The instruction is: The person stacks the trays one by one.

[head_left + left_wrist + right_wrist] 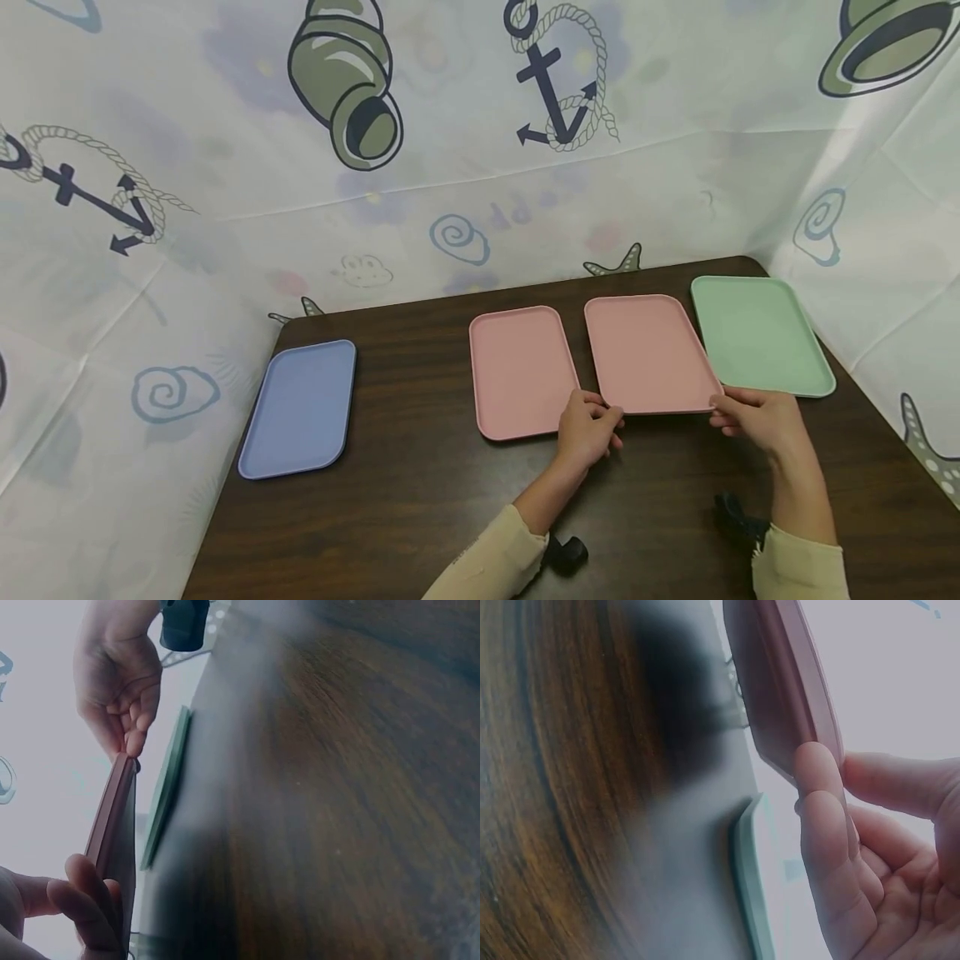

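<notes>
A pink rectangular tray point(652, 354) with rounded corners is held by both hands at its near edge. My left hand point(588, 429) pinches its near left corner, and my right hand point(757, 417) grips the near right corner between thumb and fingers. In the right wrist view, fingers curl under the rim of the pink tray point(780, 690), with the thumb on top. Seen from the left wrist, the tray point(112, 817) is raised off the wooden surface. A second pink tray point(521, 371) lies just left of the held one, close beside my left hand.
A green tray point(765, 337) lies at the right, partly behind my right hand. A blue tray point(300, 408) lies at the far left of the dark wooden table point(412, 500). Printed cloth point(465, 167) hangs round the table's back and sides.
</notes>
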A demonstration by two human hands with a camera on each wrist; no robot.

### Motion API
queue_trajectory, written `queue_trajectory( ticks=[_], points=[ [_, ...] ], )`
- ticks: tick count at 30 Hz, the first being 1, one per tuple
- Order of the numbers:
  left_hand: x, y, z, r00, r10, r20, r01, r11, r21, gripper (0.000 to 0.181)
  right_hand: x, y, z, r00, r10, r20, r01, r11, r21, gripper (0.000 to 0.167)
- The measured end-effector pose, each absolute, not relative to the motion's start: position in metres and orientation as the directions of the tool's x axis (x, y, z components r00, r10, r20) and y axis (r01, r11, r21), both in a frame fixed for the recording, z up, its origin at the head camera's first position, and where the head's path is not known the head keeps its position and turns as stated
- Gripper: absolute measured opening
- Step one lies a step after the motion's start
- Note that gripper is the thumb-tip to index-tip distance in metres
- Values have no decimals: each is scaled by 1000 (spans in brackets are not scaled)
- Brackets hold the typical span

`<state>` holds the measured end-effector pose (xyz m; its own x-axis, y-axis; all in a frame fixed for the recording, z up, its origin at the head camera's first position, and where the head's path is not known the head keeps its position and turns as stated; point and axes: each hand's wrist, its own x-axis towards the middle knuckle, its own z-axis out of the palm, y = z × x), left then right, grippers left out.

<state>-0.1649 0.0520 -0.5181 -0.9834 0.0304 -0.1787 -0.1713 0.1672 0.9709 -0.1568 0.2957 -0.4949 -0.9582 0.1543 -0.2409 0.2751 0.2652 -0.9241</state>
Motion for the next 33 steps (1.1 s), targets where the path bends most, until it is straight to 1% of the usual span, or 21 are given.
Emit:
queue_trajectory(
  ticks=[10,19,22,26,28,33],
  points=[
    [-159,48,-501,-988,60,-140,-137,58,989,25,-149,295,-482,-965,185,-186,222,201,-954,55],
    [-153,40,-488,-990,79,-115,-117,-30,993,27,-142,290,-462,-972,192,-137,177,209,-962,55],
    [-150,37,-485,-991,80,-111,-115,-47,992,28,-140,288,-457,-974,189,-127,161,181,-970,43],
    [-146,30,-480,-991,85,-106,-113,-85,990,29,-138,283,-450,-978,181,-104,128,123,-984,14],
    [-144,25,-477,-991,91,-97,-107,-106,989,29,-137,280,-448,-982,169,-86,104,105,-989,12],
    [-140,14,-468,-991,105,-80,-95,-142,985,31,-137,272,-444,-989,139,-42,50,54,-997,15]
  ],
)
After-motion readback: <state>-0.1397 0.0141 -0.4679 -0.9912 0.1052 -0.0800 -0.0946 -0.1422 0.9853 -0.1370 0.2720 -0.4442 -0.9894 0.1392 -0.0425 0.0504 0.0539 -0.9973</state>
